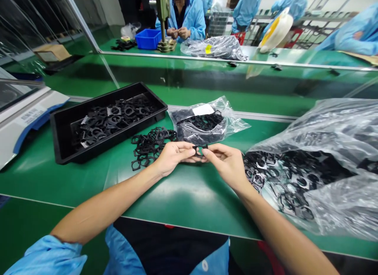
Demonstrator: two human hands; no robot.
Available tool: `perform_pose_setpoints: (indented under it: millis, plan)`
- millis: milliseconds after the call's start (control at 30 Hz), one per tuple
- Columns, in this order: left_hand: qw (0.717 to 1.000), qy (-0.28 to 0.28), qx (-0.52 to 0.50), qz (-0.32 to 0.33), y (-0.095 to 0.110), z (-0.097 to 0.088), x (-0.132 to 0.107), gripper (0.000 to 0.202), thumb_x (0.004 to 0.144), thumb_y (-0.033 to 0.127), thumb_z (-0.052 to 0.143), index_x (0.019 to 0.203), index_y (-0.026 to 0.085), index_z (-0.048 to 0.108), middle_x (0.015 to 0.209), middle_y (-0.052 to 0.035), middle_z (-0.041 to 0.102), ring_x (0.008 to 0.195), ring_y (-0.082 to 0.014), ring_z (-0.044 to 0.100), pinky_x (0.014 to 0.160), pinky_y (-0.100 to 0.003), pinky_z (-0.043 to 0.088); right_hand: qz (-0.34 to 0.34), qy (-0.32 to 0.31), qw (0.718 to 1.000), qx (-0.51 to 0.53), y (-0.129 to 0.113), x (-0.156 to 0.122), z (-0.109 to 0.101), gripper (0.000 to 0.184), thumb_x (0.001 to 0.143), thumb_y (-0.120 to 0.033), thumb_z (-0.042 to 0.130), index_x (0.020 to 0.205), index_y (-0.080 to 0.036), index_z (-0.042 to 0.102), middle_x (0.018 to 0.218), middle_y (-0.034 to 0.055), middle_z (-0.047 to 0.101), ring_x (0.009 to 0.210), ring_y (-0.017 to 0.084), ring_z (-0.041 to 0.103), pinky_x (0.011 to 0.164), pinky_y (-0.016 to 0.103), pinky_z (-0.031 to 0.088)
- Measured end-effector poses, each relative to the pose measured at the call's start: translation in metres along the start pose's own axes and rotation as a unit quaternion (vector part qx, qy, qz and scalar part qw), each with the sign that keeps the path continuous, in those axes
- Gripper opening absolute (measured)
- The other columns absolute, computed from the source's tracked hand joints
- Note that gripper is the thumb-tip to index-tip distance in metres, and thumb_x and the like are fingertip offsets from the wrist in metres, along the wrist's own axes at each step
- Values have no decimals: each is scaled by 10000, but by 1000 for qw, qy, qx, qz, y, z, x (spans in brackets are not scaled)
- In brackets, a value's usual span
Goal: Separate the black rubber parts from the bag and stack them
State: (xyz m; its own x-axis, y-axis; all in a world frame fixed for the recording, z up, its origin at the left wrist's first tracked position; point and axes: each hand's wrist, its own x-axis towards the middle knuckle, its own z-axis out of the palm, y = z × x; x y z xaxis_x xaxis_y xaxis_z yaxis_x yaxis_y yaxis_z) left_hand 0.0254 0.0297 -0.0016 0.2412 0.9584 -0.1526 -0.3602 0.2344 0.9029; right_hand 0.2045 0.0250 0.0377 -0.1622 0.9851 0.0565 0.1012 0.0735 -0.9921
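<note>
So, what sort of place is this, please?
Probably a factory assembly workshop: a black tray and a large plastic bag hold many small black parts, and several people wear light-blue smocks.

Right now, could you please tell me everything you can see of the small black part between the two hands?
The small black part is a thin-looking frame around a round opening, through which green shows. It may be plastic. The left hand and right hand pinch its opposite ends, hiding much of its edge. It is held over the green tabletop, on the near side of the clear bag.
</note>
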Motion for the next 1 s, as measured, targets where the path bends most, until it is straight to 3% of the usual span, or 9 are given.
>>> perform_pose_setpoints:
  millis: [400, 567, 667, 833, 1000]
  plan:
    - [991, -48, 99, 75, 12, -3, -1, 365, 648, 422, 886, 807, 122, 751, 764, -62, 764, 686, -205, 739, 725, -342, 623, 4, -11, 1000, -3, 2, 2, -3, 390, 720, -557, 797, 727, -176, 715, 664, 43, 728, 607, 205, 720, 641, 330, 626]
    - [1000, 1, 2, 20, 9, 0, 0, 470, 557, 442, 930, 801, 115, 697, 757, -40, 742, 633, -173, 728, 679, -316, 623, 15, -2, 1000, 7, -2, 1, 0, 386, 723, -560, 798, 701, -184, 714, 622, 30, 709, 601, 209, 717, 656, 343, 629]
    - [999, 34, 6, 34, 9, 3, -1, 491, 524, 455, 938, 779, 117, 690, 697, -8, 715, 571, -141, 701, 614, -266, 599, 12, 5, 1000, 11, 0, 1, 2, 377, 721, -549, 804, 701, -185, 708, 629, 29, 707, 602, 209, 714, 658, 348, 630]
    - [981, 53, 113, 146, 9, 5, -3, 394, 661, 468, 861, 776, 132, 690, 594, 23, 649, 522, -118, 658, 558, -233, 546, -21, 25, 999, -25, 6, -1, 3, 366, 743, -548, 780, 720, -195, 689, 645, 35, 710, 619, 229, 719, 643, 352, 618]
    - [981, 27, 135, 136, 5, 3, -1, 371, 720, 466, 819, 814, 144, 661, 675, 12, 664, 605, -129, 685, 637, -250, 566, -42, 32, 997, -62, 9, -1, 2, 330, 776, -527, 751, 728, -209, 680, 669, 39, 714, 629, 236, 717, 652, 352, 604]
